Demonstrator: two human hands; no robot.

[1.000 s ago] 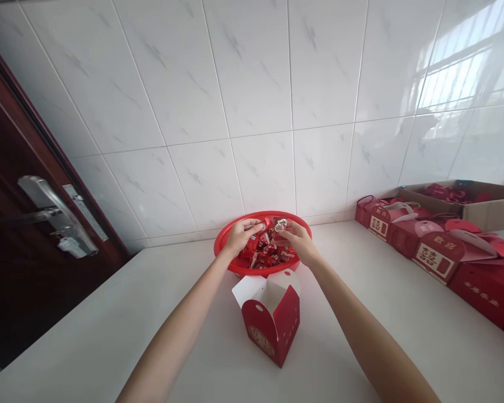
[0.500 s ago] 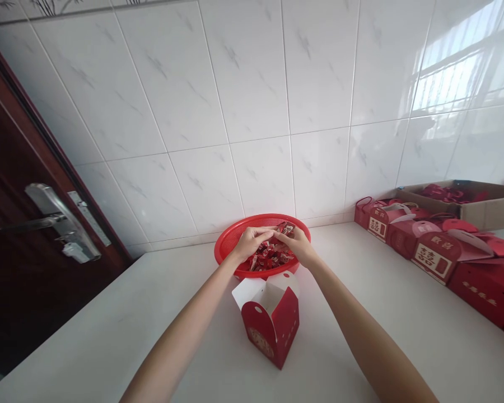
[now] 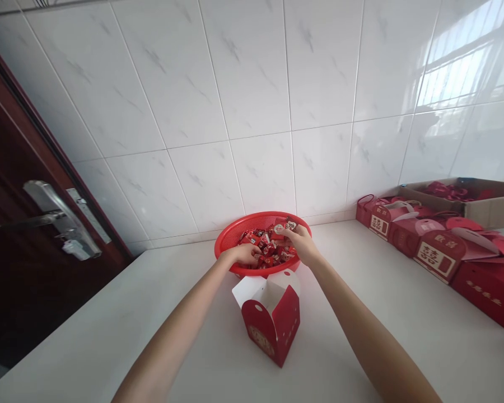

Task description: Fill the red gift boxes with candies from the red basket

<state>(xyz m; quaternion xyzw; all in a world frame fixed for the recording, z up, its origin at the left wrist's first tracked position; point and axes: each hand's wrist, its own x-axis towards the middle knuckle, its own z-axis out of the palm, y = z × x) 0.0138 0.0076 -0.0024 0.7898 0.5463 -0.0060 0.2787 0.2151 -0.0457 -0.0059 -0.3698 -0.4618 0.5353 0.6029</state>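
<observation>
L hand (image 3: 245, 254) w/in basket rim (image 3: 219, 240), grip unclear; R hand (image 3: 301, 243) pinching sweets (image 3: 279, 229) above.

The left hand (image 3: 246, 254) is among red wrapped sweets (image 3: 271, 260) at 8 o'clock in a round red plastic basket (image 3: 224, 238). At 3 o'clock, the right hand (image 3: 302, 243) has red-and-white sweets (image 3: 291, 225) in its grip. An open red card box (image 3: 286, 327) stands at 6 o'clock on the white tabletop (image 3: 319, 358).
</observation>
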